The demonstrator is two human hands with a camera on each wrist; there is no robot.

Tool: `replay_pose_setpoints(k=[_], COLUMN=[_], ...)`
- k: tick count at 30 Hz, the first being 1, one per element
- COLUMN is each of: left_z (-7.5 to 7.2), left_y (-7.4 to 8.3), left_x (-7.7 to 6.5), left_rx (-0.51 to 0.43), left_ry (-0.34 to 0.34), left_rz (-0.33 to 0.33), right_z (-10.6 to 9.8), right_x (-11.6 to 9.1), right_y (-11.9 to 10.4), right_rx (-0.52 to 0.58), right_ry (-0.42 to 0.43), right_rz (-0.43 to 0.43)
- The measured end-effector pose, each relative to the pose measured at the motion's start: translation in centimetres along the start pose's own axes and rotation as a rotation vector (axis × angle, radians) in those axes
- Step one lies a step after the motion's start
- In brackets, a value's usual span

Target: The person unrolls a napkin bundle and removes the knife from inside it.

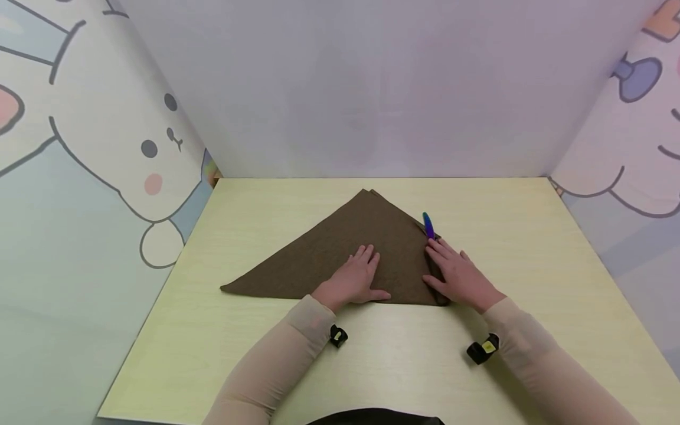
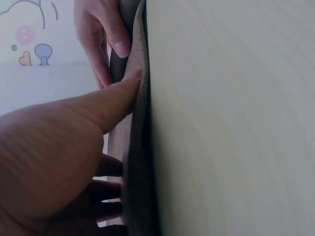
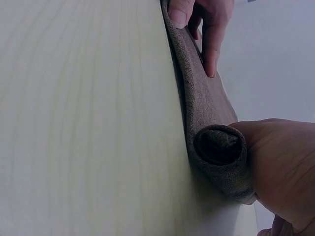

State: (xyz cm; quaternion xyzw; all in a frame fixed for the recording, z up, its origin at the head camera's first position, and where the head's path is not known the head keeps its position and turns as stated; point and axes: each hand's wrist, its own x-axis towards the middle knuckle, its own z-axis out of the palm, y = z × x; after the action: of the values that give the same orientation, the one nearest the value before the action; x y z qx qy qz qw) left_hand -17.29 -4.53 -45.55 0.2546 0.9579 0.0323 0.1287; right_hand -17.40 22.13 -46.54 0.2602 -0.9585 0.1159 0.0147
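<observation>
A brown cloth (image 1: 319,260) lies folded into a wide triangle, its left end drawn out to a point. Its right end is rolled into a tight tube (image 3: 221,169), seen end-on in the right wrist view. A shiny blue-purple strip with a rounded tip (image 1: 428,224) sticks out beyond the far end of the roll; its rest is hidden. My left hand (image 1: 353,277) rests on the middle of the cloth, fingers spread, thumb along the near edge. My right hand (image 1: 462,274) lies over the roll, its fingers and thumb reaching left across it onto the cloth.
The pale wooden table (image 1: 393,366) reaches back to a plain white wall (image 1: 372,88). Panels with cartoon figures stand along the left (image 1: 106,177) and right sides. A small black wrist camera (image 1: 338,336) hangs at the left cuff, and another (image 1: 483,349) at the right.
</observation>
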Motion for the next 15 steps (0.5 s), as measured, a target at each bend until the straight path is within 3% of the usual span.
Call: replay_pose_setpoints(k=[15], left_z=[-0.20], left_y=[0.04], left_x=[-0.27], left_rx=[-0.006], left_ry=[-0.006], left_rz=[-0.001], right_z=[-0.50], right_x=[-0.27], right_y=[0.16], right_rx=[0.043], right_ry=[0.018], right_rz=[0.011])
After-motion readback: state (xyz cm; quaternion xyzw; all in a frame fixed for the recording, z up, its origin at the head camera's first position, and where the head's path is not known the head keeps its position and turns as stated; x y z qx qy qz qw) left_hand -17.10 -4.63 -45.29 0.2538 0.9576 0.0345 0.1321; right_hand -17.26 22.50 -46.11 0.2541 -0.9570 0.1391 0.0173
